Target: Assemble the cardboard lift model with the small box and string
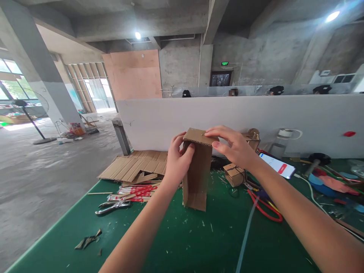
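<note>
A tall cardboard piece [198, 176] stands upright on the green tabletop [182, 242], its open side facing me. Across its upper end lies a small cardboard flap [199, 136]. My left hand [179, 157] grips the upper left edge, with the thumb on the inner side just under the flap and the fingers behind. My right hand [231, 144] has its fingertips on the flap's right part and its thumb at the flap's front right edge. A small dark spot shows on the flap near the right fingertips.
Flat cardboard [133, 167], wrapped sticks [139, 192] and a metal punch tool [113, 206] lie left. Right are a small cardboard box [234, 174], red-handled scissors [265, 208], a phone [277, 165] and a bottle [280, 142]. A white partition [159, 121] runs behind.
</note>
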